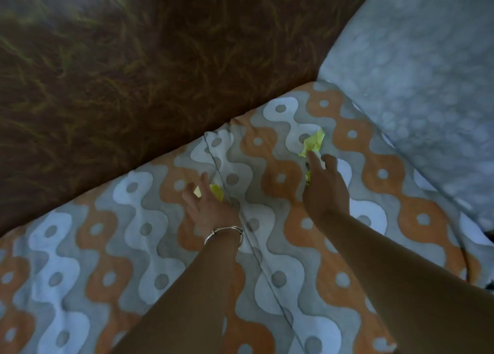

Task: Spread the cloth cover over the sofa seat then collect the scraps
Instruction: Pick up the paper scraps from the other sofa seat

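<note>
Orange, grey and white wavy-print cloth cover (280,246) lies spread flat over the sofa seat, a stitched seam running diagonally across it between the two arms. Brown patterned sofa backrest (133,73) fills the upper left; a pale blue-grey textured cushion (427,86) sits at upper right, its edge touching the cover.

Left hand (208,206) reaches forward low over the cover, fingers spread and loosely curled, a silver bangle (224,233) on the wrist. A small yellow scrap (217,192) shows right at its fingers, just beside the seam; another bit of yellow peeks between thumb and fingers. Whether the hand is gripping it or only touching, cannot tell.

Right hand (326,190) is stretched further ahead, index finger extended and its tip touching the lower edge of a crumpled yellow-green scrap (312,142) lying on the cover near the cushion. Other fingers partly curled. More yellow shows at the thumb side under that hand, apparently pinched in the palm, but blurred, so not certain.

Both forearms are bare, the frame dim and soft.
</note>
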The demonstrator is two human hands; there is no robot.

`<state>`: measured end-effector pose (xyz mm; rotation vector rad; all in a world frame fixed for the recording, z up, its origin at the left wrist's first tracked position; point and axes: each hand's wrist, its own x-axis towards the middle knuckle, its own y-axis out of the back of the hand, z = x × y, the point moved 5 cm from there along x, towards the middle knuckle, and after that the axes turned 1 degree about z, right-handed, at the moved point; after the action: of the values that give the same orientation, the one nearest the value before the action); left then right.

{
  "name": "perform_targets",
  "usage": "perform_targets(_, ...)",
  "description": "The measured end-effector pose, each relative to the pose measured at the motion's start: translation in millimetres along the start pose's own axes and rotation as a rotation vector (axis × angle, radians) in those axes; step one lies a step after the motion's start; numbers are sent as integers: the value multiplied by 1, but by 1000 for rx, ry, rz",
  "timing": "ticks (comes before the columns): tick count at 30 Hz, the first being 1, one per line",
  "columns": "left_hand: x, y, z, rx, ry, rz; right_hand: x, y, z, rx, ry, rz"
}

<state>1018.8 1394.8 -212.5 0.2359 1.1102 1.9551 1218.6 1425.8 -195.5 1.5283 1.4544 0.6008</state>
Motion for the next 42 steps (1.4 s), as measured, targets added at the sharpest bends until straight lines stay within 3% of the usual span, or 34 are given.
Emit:
perform_targets(6, 10, -16, 8, 204, 217, -43, 47, 2, -6, -100, 7, -110)
perform_targets(13, 18, -21, 5, 290, 212, 11, 74, -16, -1, -218, 6, -238)
perform_targets(19, 14, -19, -3, 185, 269, 19, 70, -16, -1, -235, 22, -183)
perform_targets(25, 17, -10, -10, 108, 257, 40, 42, -20, 2, -155, 9, -210)
perform_targets(35, -10, 8, -26, -1, 155, 1, -46, -38, 12, 138, -202, -223)
perform_targets(42, -67, 9, -24, -76, -38, -243, -111, -21, 26, 288, -352, -137)
